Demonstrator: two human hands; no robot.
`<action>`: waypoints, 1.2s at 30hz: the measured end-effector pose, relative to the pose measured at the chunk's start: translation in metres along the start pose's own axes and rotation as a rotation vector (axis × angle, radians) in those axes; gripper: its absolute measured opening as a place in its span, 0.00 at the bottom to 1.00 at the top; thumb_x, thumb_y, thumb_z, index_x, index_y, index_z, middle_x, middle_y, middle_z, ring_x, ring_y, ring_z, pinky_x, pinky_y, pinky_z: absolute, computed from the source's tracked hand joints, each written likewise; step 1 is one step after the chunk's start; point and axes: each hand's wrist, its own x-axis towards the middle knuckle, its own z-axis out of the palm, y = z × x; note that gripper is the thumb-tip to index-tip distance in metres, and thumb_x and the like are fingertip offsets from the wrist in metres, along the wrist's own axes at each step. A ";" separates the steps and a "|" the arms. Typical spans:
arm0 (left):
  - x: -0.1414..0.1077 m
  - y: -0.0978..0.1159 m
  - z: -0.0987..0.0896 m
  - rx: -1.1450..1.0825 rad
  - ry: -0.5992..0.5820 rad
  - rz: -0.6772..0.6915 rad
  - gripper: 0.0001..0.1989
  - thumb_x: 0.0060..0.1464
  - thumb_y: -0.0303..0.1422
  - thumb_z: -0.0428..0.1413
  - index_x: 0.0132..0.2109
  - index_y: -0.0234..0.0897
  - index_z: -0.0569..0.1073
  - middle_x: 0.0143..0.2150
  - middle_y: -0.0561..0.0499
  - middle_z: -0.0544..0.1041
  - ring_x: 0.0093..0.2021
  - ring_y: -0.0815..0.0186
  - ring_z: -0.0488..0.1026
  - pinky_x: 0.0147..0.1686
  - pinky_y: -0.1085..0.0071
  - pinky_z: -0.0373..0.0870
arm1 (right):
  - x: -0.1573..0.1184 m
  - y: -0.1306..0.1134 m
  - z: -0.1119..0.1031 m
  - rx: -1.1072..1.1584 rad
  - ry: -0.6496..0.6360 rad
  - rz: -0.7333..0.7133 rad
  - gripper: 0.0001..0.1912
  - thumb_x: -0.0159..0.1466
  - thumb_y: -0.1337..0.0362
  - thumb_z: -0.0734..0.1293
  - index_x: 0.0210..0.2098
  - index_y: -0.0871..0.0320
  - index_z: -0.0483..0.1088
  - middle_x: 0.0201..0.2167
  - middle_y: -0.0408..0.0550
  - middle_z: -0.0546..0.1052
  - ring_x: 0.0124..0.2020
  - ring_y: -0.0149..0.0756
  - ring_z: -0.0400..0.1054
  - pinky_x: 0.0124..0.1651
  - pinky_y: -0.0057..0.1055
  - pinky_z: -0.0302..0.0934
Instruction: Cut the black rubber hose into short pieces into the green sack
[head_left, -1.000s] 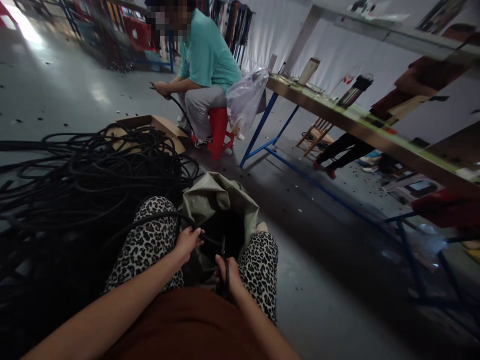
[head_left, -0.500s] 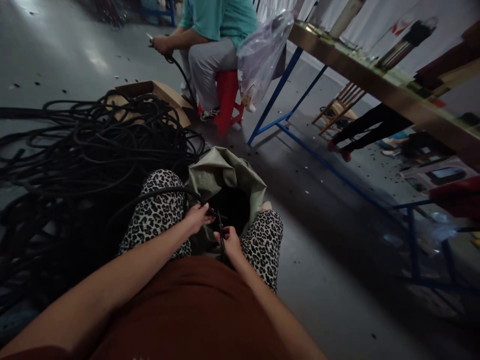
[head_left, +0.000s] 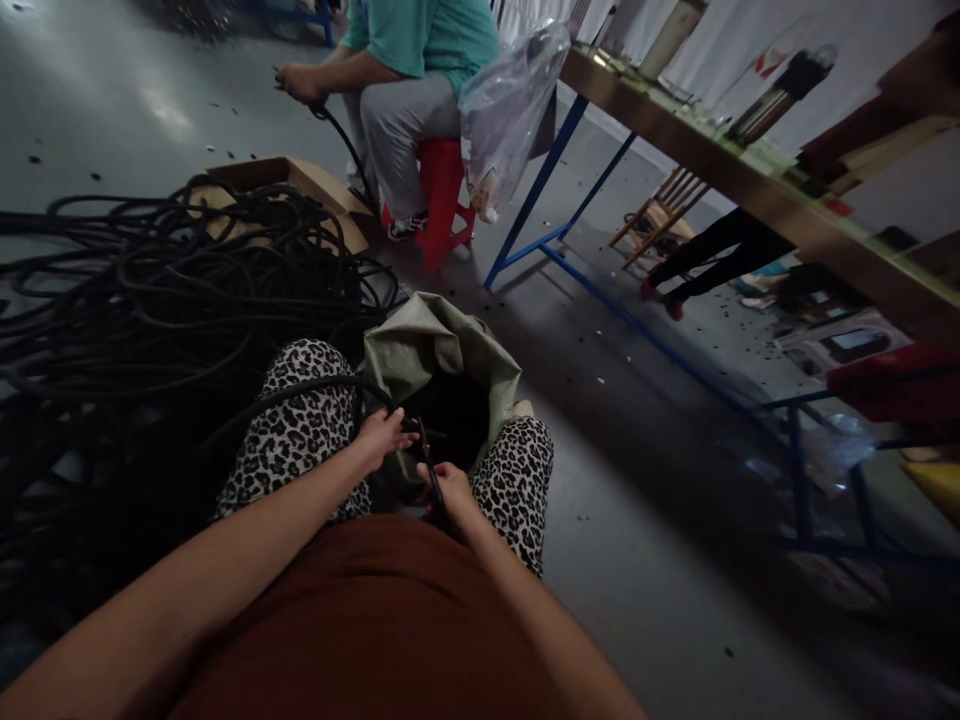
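A black rubber cord point(head_left: 322, 384) runs over my left thigh to my left hand point(head_left: 382, 438), which is closed around it near its end. My right hand point(head_left: 450, 490) grips dark scissors point(head_left: 427, 455), blades pointing up and away from me, close beside the fingers of my left hand. Whether the blades touch the cord I cannot tell. Both hands are over the near side of an open olive-green sack point(head_left: 480, 350) between my knees. The inside of the sack is dark, and its contents are hard to make out.
A large tangle of black cords point(head_left: 172, 290) lies on the floor at left, partly over a cardboard box point(head_left: 322, 190). Ahead, a person in a teal shirt point(head_left: 427, 40) sits on a red stool point(head_left: 442, 200) holding a cord. A blue-legged table point(head_left: 675, 120) stands at right.
The view has shifted slightly, so everything sits a little further left. My hands keep nearly the same hold. The seated person's hands have moved slightly.
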 end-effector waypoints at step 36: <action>0.001 0.015 -0.006 0.001 0.076 0.201 0.09 0.55 0.35 0.53 0.37 0.31 0.67 0.28 0.48 0.76 0.21 0.71 0.73 0.20 0.77 0.68 | 0.007 0.014 -0.002 -0.026 -0.085 0.056 0.18 0.57 0.52 0.68 0.32 0.61 0.62 0.23 0.42 0.70 0.15 0.29 0.67 0.18 0.24 0.59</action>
